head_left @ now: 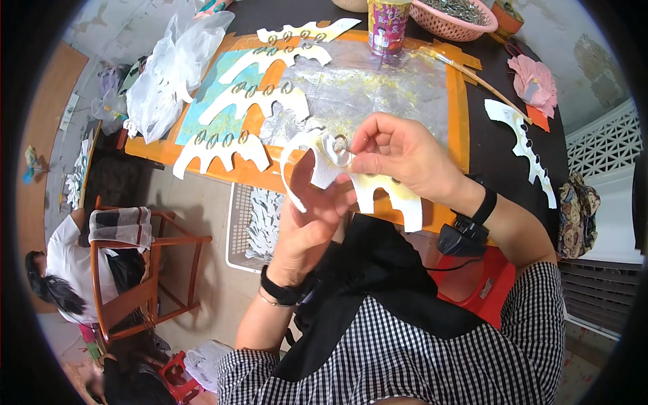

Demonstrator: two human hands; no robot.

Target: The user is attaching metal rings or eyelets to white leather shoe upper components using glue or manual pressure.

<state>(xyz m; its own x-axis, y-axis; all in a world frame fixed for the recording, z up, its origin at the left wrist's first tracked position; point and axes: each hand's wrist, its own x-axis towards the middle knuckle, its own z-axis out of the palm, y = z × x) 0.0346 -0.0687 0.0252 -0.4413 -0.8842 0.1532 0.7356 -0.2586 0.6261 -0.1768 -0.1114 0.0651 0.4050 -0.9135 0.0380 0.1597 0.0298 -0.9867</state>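
My left hand (307, 226) is closed around the lower edge of a white scalloped strip (327, 174), a soft cut-out piece with curved tabs. One narrow tab curls out to the left past my fingers. At the strip's upper end sits a metal ring (341, 143), which the thumb and forefinger of my right hand (401, 152) pinch at its edge. More white scalloped material with yellowish smears (408, 204) shows below my right hand; whether it belongs to the same strip is partly hidden. Similar strips with rings on their tabs (223, 152) lie to the left on the table.
Orange tape (459, 135) borders the grey sheet. Behind stand a purple cup (388, 30) and a pink basket of metal parts (455, 20); a brush (472, 77) lies right. A white crate (237, 226) of cut pieces sits below. Another person (74, 270) is at far left.
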